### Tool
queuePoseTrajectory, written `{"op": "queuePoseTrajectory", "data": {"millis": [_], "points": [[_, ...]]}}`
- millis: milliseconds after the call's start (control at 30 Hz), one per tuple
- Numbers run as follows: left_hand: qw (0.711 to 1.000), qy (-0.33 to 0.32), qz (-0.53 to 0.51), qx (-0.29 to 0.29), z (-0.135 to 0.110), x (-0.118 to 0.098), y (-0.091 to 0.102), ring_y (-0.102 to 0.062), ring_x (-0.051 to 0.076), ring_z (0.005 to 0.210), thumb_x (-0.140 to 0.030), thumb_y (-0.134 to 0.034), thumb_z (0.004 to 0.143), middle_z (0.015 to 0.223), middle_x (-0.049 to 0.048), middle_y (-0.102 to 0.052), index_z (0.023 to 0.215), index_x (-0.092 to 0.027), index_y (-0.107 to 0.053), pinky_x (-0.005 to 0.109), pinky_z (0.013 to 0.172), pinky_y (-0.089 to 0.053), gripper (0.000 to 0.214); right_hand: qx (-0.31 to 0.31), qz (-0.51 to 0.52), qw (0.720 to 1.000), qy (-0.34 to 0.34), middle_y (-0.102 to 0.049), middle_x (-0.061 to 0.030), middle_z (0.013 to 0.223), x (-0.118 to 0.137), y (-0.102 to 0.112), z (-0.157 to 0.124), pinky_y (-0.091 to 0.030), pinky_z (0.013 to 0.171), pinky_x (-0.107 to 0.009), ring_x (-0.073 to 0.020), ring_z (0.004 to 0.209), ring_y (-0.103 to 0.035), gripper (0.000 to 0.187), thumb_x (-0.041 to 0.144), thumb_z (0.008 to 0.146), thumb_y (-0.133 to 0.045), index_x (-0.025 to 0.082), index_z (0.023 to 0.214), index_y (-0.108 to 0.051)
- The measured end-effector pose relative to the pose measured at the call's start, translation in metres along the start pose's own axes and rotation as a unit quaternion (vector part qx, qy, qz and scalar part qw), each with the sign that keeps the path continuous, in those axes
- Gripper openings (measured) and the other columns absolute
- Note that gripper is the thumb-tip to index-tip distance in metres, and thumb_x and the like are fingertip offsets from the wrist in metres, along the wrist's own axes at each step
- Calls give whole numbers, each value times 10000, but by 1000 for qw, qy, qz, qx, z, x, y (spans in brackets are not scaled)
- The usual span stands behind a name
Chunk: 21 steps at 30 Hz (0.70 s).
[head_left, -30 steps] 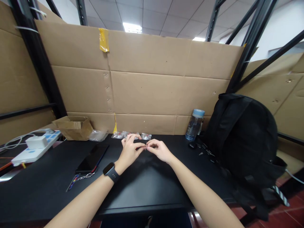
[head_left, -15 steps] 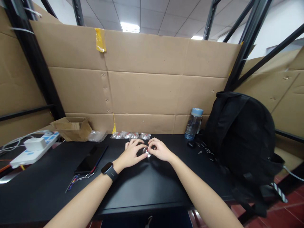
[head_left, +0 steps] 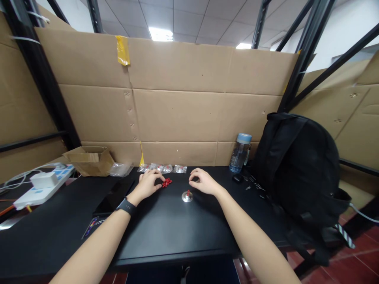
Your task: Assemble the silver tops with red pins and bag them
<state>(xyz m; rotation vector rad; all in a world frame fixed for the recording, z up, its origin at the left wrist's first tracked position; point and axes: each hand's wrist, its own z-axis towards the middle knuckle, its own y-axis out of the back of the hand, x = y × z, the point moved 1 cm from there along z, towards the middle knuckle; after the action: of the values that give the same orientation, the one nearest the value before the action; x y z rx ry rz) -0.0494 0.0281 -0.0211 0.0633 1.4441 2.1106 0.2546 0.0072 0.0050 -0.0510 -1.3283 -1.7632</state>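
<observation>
My left hand (head_left: 149,182) rests on the black table (head_left: 177,228) with curled fingers touching a small cluster of red pieces (head_left: 166,182). My right hand (head_left: 203,181) hovers just right of centre, fingers loosely curled, nothing visible in them. Between and slightly nearer than the hands stands a small silver disc with a red piece on top (head_left: 187,196), free of both hands. A row of small clear bags (head_left: 164,169) with red and silver parts lies just beyond the hands by the cardboard wall.
A phone (head_left: 114,196) and a keychain (head_left: 94,225) lie at the left. Further left are a small cardboard box (head_left: 89,159) and a white power strip (head_left: 38,189). A water bottle (head_left: 240,153) and a large black backpack (head_left: 299,169) stand at the right.
The hands were pinched together over the silver disc; they have parted. The disc now stands alone on the table, and my left hand has moved left onto the red pieces.
</observation>
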Motion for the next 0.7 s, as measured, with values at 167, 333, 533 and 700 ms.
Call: {"op": "queuePoseTrajectory", "data": {"millis": [167,333,533,700], "points": [[999,28,-1,40,0,2,-4,-508,314,1186,-316,-781,755,1200,31,-631,966,-332,-761,454,977,-367,213,33,-64,996,-54,-638,-81,1094,-22,12,-3,-469,906,-344,-224,1003,-617,320,187,711,-783,194,1025,-722],[1000,6,16,0,-1,-16,-8,-511,309,1132,-407,-741,810,1142,49,-643,903,-302,-759,453,946,-365,141,67,-79,991,-83,-682,-79,1038,-31,10,-4,-486,844,-313,-222,943,-652,381,194,688,-790,180,1061,-716],[998,-3,46,-42,-3,-28,-14,-514,295,1089,-326,-703,839,1070,64,-653,822,-251,-734,442,924,-369,83,76,-72,990,-93,-719,-57,985,-30,8,-5,-490,789,-270,-189,859,-671,331,155,711,-755,185,1038,-714],[999,0,36,-30,-2,-27,-13,-518,288,1076,-314,-676,858,1074,67,-667,811,-242,-732,438,906,-363,103,85,-80,988,-99,-725,-55,1018,-28,9,-5,-489,758,-258,-182,833,-675,382,155,657,-800,193,1028,-716]]}}
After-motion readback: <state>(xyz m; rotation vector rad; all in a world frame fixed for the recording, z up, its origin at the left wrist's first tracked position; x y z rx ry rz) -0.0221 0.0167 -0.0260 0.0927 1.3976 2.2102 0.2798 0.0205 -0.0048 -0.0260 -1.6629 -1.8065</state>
